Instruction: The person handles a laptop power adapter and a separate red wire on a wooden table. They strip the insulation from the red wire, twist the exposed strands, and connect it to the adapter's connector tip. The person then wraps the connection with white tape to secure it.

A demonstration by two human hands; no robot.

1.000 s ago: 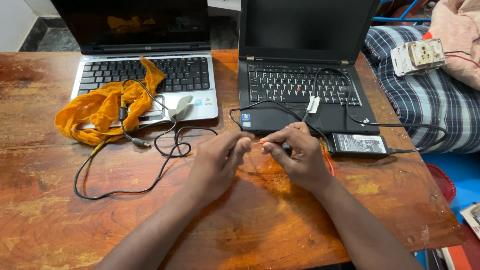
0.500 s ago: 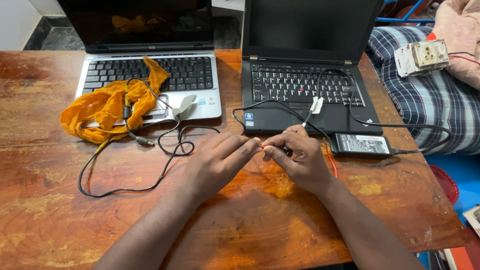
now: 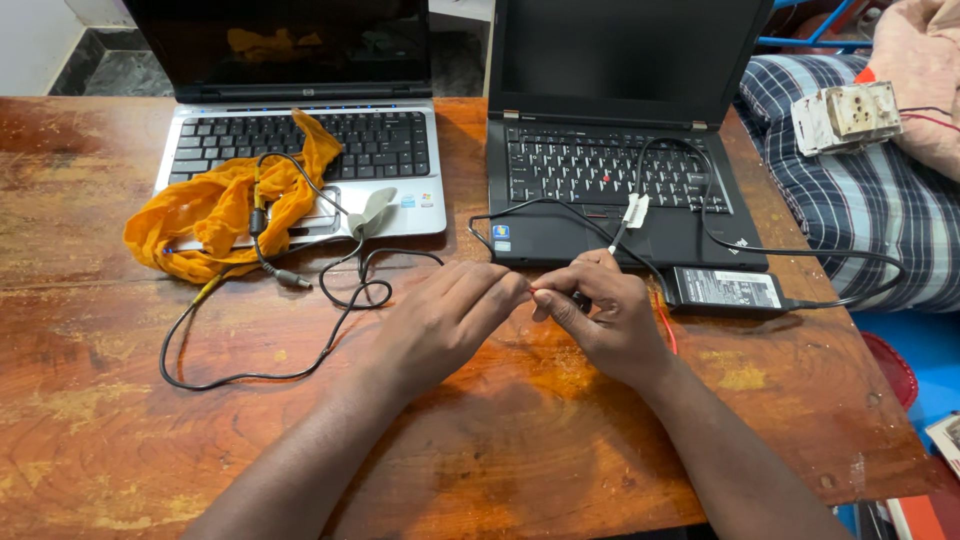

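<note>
– Where is the thin orange wire [image 3: 664,325] found?

– It is pinched between the fingertips of the left hand [image 3: 440,322] and right hand [image 3: 605,322], pressed together. A black power adapter [image 3: 728,289] is seen at two o'clock, a black laptop [image 3: 610,180] at twelve.

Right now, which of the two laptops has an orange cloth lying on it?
The silver laptop on the left; the orange cloth drapes over it. The black laptop carries only cables.

Left hand [image 3: 445,320] and right hand [image 3: 605,320] meet fingertip to fingertip, pinching something small and reddish over the wooden table [image 3: 120,440], just before a black laptop [image 3: 610,180] and its power brick [image 3: 728,289].
</note>
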